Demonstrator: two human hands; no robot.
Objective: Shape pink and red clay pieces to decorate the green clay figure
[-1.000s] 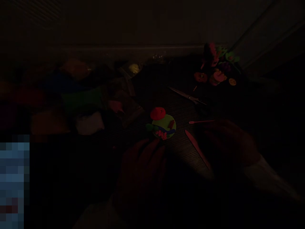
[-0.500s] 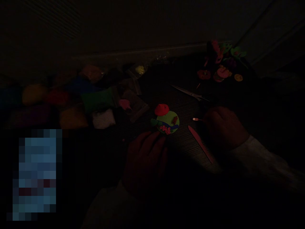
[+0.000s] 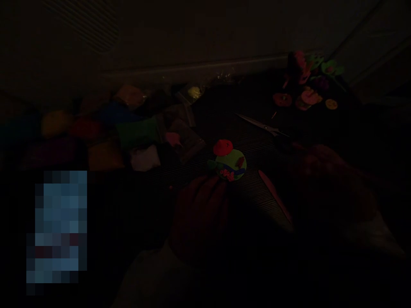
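The picture is very dark. A small flat clay piece point(image 3: 236, 157) lies on the dark ridged surface: a light green disc with a red cone-shaped top, a blue band and pink flower-like dots. My left hand point(image 3: 201, 207) rests flat just below it, fingers stretched out, their tips close to its lower edge. To the right, my right hand point(image 3: 330, 179) is dim and smeared, so its fingers and anything in them cannot be made out. A pink clay knife point(image 3: 274, 196) lies between the hands. Scissors point(image 3: 265, 127) lie above my right hand.
Several bags of coloured clay, among them a green pack point(image 3: 138, 132) and a white pack point(image 3: 145, 158), lie at the left. Clay figures point(image 3: 310, 97) stand at the back right by the wall. A pixelated bright patch point(image 3: 59, 226) covers the lower left.
My right hand has shifted right, away from the clay piece; the thin pale-tipped stick at its fingers no longer shows. The scene is darker and the view has moved slightly.
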